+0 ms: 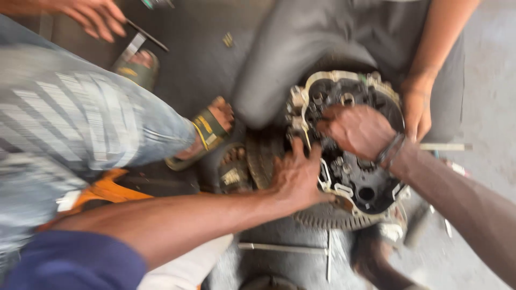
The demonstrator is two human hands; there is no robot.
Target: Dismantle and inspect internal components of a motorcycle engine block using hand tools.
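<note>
A round, dark machine housing (355, 161) with a pale rim lies right of centre on a grey concrete floor (484, 70). The left hand (298, 174), fingers spread, presses its rim at 9 o'clock. The right hand (357, 130) rests curled on top; I cannot tell whether it pinches anything. At 12 o'clock another person's hand (416, 110) touches it.

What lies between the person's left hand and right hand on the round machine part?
In the head view, between the left hand and the right hand lie the dark inner fittings and pale gasket edge of the round machine part; blur hides details.
</note>
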